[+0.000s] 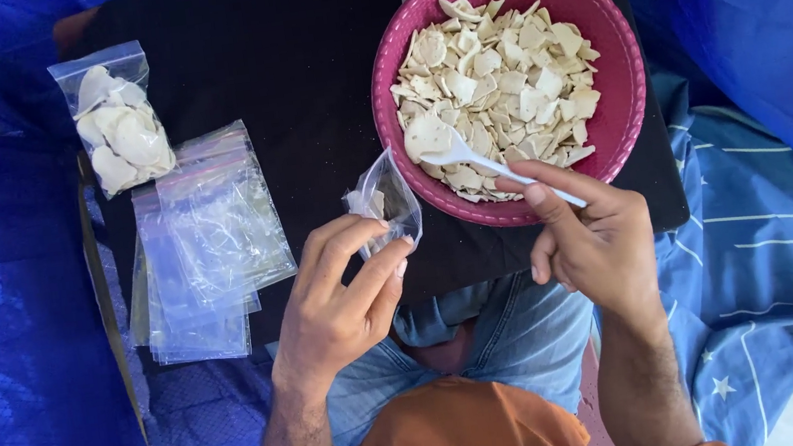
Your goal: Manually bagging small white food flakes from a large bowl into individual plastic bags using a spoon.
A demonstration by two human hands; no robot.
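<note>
The left hand (341,300) pinches a small clear bag (384,199) by its rim between thumb and fingers, holding it open just beside the pink bowl (622,74); a few pale pieces already sit inside. The right hand (595,239) grips the handle of a white plastic spoon (453,145), whose scoop carries one cracker chip over the near edge of the bowl. The bowl is heaped with cream-coloured cracker chips (500,79) and rests on a black surface (295,54). To the left lie a stack of empty zip bags (207,236) and, above it, one filled bag (114,121).
</note>
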